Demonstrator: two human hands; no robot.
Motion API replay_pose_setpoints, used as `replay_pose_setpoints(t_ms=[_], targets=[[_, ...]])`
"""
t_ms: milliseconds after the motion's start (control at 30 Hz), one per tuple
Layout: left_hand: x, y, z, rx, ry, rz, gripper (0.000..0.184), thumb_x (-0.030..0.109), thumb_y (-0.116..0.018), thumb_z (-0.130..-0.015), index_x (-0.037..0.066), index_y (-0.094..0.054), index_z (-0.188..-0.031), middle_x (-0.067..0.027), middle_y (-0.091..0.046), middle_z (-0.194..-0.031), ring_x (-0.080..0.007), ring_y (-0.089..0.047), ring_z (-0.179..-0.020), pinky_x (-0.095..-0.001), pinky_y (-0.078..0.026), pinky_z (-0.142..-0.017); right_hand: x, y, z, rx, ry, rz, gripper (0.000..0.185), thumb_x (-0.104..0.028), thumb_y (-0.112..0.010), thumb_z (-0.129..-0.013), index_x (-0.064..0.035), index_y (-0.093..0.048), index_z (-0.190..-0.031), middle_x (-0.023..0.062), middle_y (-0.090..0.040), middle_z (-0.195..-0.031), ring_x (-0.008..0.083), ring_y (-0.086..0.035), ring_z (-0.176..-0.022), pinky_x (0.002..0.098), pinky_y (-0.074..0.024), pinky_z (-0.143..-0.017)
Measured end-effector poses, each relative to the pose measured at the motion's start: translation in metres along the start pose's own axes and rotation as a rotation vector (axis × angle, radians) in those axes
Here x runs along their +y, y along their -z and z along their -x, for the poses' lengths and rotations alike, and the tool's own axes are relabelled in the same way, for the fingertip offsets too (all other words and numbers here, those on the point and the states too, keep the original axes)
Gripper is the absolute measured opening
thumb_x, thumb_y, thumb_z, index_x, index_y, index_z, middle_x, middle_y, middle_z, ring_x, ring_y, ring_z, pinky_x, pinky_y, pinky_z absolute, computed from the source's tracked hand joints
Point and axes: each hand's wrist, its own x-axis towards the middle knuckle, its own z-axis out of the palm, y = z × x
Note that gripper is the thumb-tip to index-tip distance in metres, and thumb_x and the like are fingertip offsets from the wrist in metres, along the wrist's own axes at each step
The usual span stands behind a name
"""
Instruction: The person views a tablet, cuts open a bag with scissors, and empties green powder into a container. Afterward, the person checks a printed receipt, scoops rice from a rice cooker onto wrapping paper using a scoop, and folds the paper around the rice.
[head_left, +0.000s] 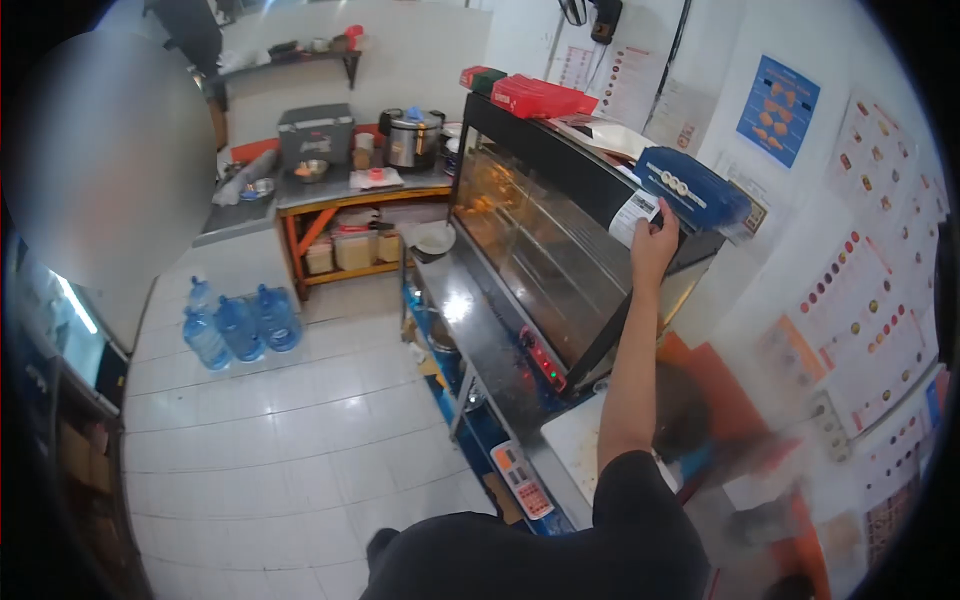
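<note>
My right hand (654,243) reaches up to the top corner of a glass-fronted food warmer (560,250). Its fingers are closed on the edge of a small white printed paper slip (634,217), which lies against the warmer's black top frame. Just above the fingers sits a dark blue packet (690,188) with white lettering, resting on the warmer. Behind the glass, fried food (490,190) shows at the far end. My left hand is out of view.
Below the warmer runs a steel counter (455,300), with a white cutting board (575,440) and a scale (522,480) nearby. Several large blue water bottles (238,328) stand on the tiled floor. A rice cooker (412,140) and a grey cooler (316,135) occupy the back table.
</note>
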Motion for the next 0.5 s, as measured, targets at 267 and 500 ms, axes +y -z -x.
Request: replay_pose_setpoints(t_ms=[267, 500], targets=[[0.243, 0.044, -0.125, -0.187, -0.044, 0.046, 0.034, 0.025, -0.061, -0.084, 0.005, -0.056, -0.11, -0.0162, -0.059, -0.096, -0.0297, -0.055, -0.083, -0.0432, -0.044, -0.072, -0.021, -0.078, -0.003, 0.173, 0.017, 0.9, 0.033, -0.023, -0.063, -0.089, 0.0002, -0.066, -0.113, 0.0153, -0.056, -0.106, 0.0328, -0.06, -0.098, 0.0418, -0.0485, -0.086], [0.409, 0.195, -0.28, -0.282, -0.081, 0.025, 0.026, 0.031, -0.065, -0.083, 0.009, -0.063, -0.096, -0.0097, -0.063, -0.078, -0.0252, -0.059, -0.062, -0.0431, -0.048, -0.055, 0.029, -0.085, -0.006, -0.025, 0.356, 1.45, 0.033, -0.028, -0.048, -0.1, -0.0025, -0.06, -0.116, 0.0211, -0.054, -0.122, 0.0372, -0.052, -0.114, 0.0478, -0.0383, -0.1]])
